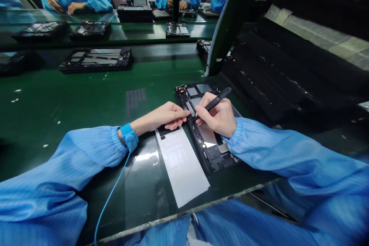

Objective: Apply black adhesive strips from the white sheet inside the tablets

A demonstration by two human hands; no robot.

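Small dark patches (136,100) sit on the green bench (72,102), at 10 o'clock from the left hand (173,116). That hand's fingers curl in by the tablet's edge; I cannot tell if they pinch anything. A white sheet (184,167) lies at 6 o'clock from it, and the opened tablet (209,138) at 4. The right hand (220,117) grips black tweezers (215,102), fat end toward 2 o'clock.

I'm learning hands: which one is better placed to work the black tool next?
Probably the right hand: it grips the tool, pointed at the device. The left hand is by its edge.
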